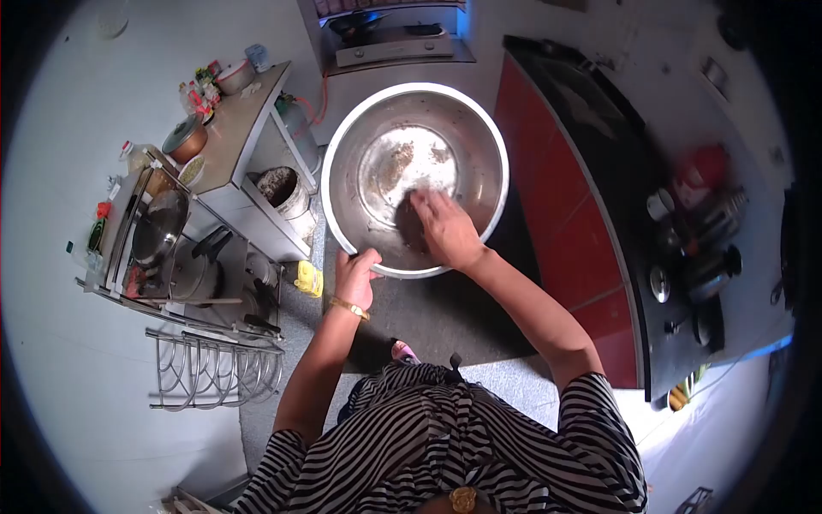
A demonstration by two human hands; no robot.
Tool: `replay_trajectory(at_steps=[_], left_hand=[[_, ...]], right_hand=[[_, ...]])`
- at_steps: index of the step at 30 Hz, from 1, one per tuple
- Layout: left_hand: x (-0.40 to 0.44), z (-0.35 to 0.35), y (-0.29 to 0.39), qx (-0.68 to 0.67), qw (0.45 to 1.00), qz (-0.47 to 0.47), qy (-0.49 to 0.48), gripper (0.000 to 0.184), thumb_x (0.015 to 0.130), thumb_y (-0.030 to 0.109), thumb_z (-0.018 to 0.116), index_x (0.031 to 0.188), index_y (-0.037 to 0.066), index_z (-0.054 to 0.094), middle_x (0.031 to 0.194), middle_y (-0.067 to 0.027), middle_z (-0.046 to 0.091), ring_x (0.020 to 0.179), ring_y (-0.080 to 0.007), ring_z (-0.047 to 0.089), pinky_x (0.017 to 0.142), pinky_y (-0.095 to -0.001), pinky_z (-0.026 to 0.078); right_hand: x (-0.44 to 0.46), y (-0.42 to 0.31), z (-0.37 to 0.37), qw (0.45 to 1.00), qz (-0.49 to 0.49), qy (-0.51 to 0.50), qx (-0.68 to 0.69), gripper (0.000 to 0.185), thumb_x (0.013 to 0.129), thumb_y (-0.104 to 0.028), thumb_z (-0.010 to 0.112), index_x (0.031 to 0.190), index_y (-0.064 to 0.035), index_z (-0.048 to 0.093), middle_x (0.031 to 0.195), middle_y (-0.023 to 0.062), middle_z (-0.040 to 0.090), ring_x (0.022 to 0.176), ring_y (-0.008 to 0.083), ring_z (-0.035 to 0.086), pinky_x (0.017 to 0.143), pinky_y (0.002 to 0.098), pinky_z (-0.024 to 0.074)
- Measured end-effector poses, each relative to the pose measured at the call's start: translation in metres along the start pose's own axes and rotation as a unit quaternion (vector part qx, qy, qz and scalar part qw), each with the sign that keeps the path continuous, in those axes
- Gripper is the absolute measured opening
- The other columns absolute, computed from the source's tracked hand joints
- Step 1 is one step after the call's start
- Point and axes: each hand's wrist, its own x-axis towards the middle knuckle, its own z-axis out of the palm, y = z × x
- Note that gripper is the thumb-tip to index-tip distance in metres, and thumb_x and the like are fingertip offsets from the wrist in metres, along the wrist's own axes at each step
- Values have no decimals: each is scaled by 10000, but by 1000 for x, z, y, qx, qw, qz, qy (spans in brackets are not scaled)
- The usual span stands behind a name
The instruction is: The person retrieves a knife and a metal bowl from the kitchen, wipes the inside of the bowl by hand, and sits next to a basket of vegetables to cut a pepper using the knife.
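A large round metal basin [494, 163] takes up the middle of the view, its open top facing me. Brown dirt or residue [395, 166] is scattered in patches over its shiny bottom. My left hand [355, 276] grips the near-left part of the rim, with the thumb over the edge; a gold-coloured bracelet circles that wrist. Inside the basin, toward the near side, is my right hand [443, 230], palm down with its fingers stretched out and slightly blurred. A dark shadow lies beside those fingers, and whether they touch the metal is hard to tell.
To the right runs a red cabinet [569, 231] with a black counter holding pots and a lid. A stove [394, 53] stands ahead. On the left are a worktop [244, 107] with pots, a bucket [282, 188], a yellow container [309, 278] and a metal rack [214, 370].
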Motion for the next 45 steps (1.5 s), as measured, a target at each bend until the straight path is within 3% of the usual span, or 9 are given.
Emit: replay_trajectory(at_steps=[3,9,11,15,18,23,29,35,45], left_hand=[[64,-8,19,4,1000,5,18,292,652,2,521,922,100,466,763,-1,497,649,-103,509,475,-266,449],[162,6,29,13,999,35,12,324,644,13,531,948,95,458,762,1,499,633,-105,504,473,-242,419],[189,5,26,16,999,31,26,335,633,6,530,950,88,456,755,4,497,627,-107,500,478,-239,412],[249,-11,20,1,998,26,52,327,611,14,533,929,47,464,739,-22,500,596,-118,495,471,-234,400],[311,-42,12,45,993,-1,106,305,587,-6,517,889,15,485,720,-44,520,597,-148,517,504,-264,438],[405,-86,14,22,996,-53,72,155,568,-7,511,719,-3,550,651,-57,538,578,-162,531,512,-273,438],[441,-94,15,-2,978,-175,112,125,614,15,521,732,-4,560,686,-64,567,629,-175,567,606,-294,490],[467,-95,-11,-112,975,-125,145,545,742,353,570,1185,97,384,1060,-84,531,886,-208,539,772,-339,437],[328,-173,-236,-238,807,-245,482,450,800,273,463,1212,151,328,925,-119,559,720,-243,584,567,-375,480]], right_hand=[[32,31,17,991,9,-103,84,368,666,-38,476,1026,36,480,1015,143,473,974,318,432,854,356,363],[108,96,57,977,34,13,-212,310,689,-43,442,985,28,501,1012,165,495,998,334,433,875,383,348],[116,102,96,986,67,-139,-63,339,676,-3,427,1007,31,491,1016,180,493,1008,334,426,892,376,338],[170,134,103,987,41,-55,143,391,633,69,439,1020,33,481,994,184,490,949,333,470,835,357,400],[232,177,78,991,-90,-10,97,413,588,83,478,996,25,500,997,142,491,921,299,490,795,341,419],[297,256,78,913,-349,-210,3,366,622,39,508,984,-16,523,1081,97,474,1106,242,387,927,393,309],[380,307,127,838,-501,-217,-22,171,682,-114,509,847,-82,542,1000,63,514,1084,203,411,934,393,297],[453,305,214,732,-633,-233,97,44,656,-118,509,674,-122,469,634,6,460,707,157,507,787,308,389],[530,285,433,737,-542,-366,173,115,687,-160,554,714,-81,476,700,81,515,711,246,528,642,359,403]])
